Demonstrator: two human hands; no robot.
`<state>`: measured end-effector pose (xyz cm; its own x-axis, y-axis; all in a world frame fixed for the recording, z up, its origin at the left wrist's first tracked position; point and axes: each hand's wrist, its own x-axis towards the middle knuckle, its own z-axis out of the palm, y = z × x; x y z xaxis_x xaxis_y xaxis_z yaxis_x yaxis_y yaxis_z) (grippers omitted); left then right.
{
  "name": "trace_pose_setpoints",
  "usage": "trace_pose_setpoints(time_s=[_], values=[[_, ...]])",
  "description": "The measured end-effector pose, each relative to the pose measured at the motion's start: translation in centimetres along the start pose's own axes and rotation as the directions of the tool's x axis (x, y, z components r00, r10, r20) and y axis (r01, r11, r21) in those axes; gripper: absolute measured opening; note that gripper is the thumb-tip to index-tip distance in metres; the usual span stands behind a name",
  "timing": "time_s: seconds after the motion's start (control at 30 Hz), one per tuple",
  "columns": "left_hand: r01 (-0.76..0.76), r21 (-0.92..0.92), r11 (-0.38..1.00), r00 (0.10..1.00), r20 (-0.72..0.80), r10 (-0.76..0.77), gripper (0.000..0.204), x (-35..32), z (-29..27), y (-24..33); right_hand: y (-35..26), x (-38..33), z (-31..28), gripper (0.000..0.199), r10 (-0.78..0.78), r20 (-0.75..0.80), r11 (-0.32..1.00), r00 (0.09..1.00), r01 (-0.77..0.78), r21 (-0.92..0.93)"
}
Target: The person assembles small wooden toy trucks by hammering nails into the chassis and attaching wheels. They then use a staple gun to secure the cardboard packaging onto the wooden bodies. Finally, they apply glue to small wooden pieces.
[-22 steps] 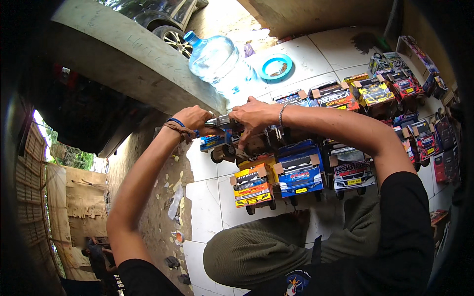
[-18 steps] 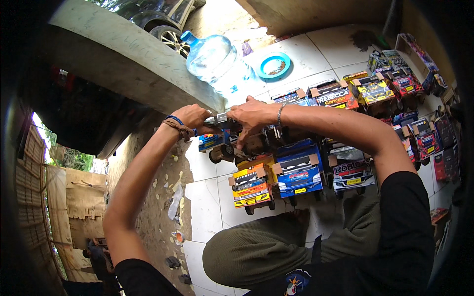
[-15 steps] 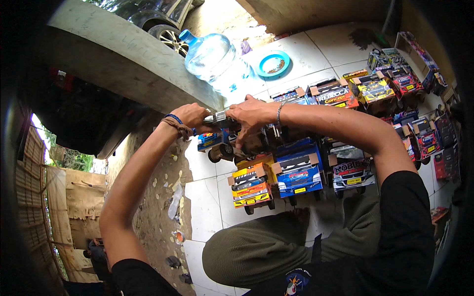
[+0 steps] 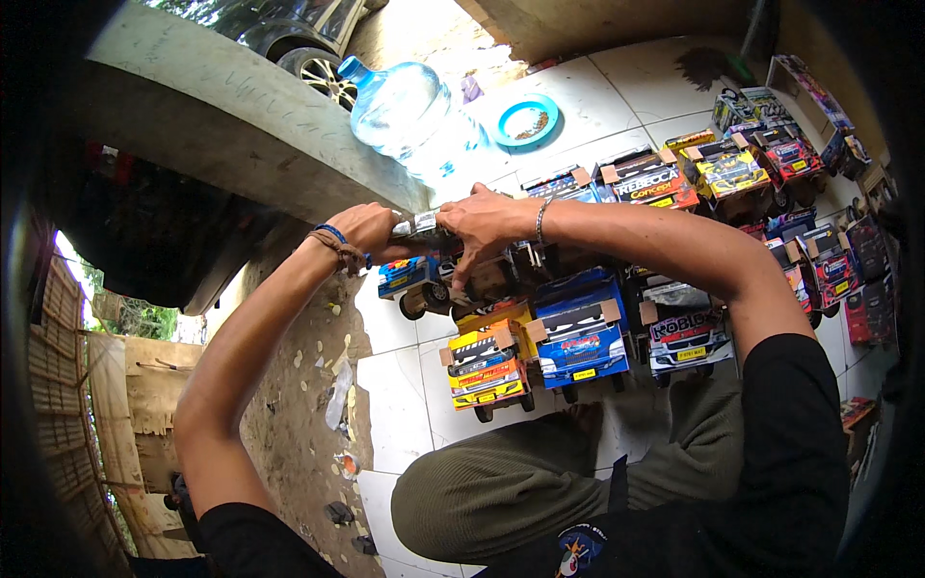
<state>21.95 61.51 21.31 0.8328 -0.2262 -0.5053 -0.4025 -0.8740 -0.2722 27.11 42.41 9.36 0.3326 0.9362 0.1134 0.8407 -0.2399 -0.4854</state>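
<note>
My left hand (image 4: 361, 231) is closed around a small silvery piece (image 4: 416, 224) whose exact kind I cannot make out. Facing it, my right hand (image 4: 485, 229) touches the piece's other end, and one finger reaches down along a blue toy truck (image 4: 408, 276). That hand spans the truck's rear, which it partly hides. Nearer to me stand a yellow-orange toy truck (image 4: 485, 369), a blue one (image 4: 581, 332) and a white one with dark trim (image 4: 687, 337), all with cardboard flaps at the cab tops.
More toy trucks (image 4: 725, 171) stand in rows to the right. Beyond my hands are a clear blue water jug (image 4: 400, 111) and a turquoise bowl (image 4: 527, 122) with brown bits. A concrete ledge (image 4: 241, 111) runs at upper left, above littered dirt ground (image 4: 299, 385) beside the white tiles.
The view has shifted slightly, and my left elbow sits a little farther out. Both hands stay at the silvery piece, which has tilted a bit; the trucks stand as before.
</note>
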Motion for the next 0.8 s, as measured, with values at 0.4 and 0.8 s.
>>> trace_pose_setpoints(time_s=[0.4,0.8], values=[[0.038,-0.078,0.996,0.999,-0.023,-0.04,0.048,0.5,1.5,-0.6,0.0,0.0,0.1,0.097,0.016,0.024,1.0,1.0,-0.016,-0.007],[0.022,-0.094,0.995,0.976,-0.216,-0.042,0.044,-3.9,1.7,-4.0,-0.5,0.3,-0.8,0.13,0.063,0.092,0.997,0.994,-0.058,-0.054]])
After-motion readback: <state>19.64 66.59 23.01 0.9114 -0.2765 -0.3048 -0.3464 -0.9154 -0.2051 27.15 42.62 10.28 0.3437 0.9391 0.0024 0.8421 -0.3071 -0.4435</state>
